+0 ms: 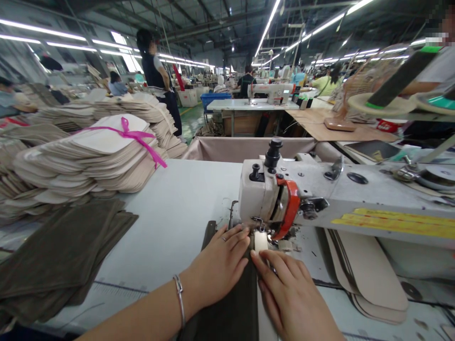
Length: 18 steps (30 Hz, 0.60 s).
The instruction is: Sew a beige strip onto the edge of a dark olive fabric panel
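A long dark fabric piece [231,312] lies under the head of a sewing machine [263,189], with a pale layer [263,315] along its right edge. My left hand [223,260] rests flat on the dark fabric, fingers stretched toward the presser foot [261,239]. On the right edge, close in front of the foot, my right hand [293,293] touches the material with its fingertips, its fingers slightly bent and apart. The needle point is hard to make out. An orange guard [289,208] stands above the foot.
Stacked pale panels [103,156], tied with a pink ribbon [131,133], stand at left. Dark fabric pieces [53,255] lie nearer me. More pale panels [373,270] lie right of the machine. Behind the table is a cloth-lined bin [220,147]. A person [159,80] stands further back.
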Available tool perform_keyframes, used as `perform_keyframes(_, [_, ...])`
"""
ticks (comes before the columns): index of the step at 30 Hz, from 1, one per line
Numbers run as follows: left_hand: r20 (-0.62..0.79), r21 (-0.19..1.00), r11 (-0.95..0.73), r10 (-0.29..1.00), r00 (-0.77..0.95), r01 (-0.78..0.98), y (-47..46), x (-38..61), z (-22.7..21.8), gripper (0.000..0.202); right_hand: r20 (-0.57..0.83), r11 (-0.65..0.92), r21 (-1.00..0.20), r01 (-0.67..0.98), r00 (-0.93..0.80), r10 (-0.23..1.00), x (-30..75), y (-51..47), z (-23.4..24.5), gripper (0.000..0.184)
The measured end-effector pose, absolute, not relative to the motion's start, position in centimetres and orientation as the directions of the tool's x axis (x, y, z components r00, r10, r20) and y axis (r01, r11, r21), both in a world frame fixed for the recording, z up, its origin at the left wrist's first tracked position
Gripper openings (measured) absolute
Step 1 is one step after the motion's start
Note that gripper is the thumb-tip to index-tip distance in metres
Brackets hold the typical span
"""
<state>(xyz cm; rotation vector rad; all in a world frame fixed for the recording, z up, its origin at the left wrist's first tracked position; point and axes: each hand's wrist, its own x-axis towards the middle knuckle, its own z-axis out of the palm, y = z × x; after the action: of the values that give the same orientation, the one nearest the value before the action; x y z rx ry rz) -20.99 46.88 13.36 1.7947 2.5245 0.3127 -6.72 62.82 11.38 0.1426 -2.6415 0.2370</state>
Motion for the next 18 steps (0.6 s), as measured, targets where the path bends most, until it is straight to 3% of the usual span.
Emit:
perform_keyframes(14, [0.122, 0.125, 0.309, 0.938, -0.324, 0.943, 46.8, -21.6, 13.4, 0.042, 0.34, 0.983, -0.153, -0.099, -0.939, -0.041, -6.4, 62.9, 11.3, 0.05])
perform_keyframes(18, [0.051, 0.184, 0.14, 0.987, -0.151, 0.973, 43.6, -18.6, 14.8, 0.05, 0.413, 0.95, -0.215, -0.228, -0.902, -0.123, -3.8, 62.2, 12.0, 0.036])
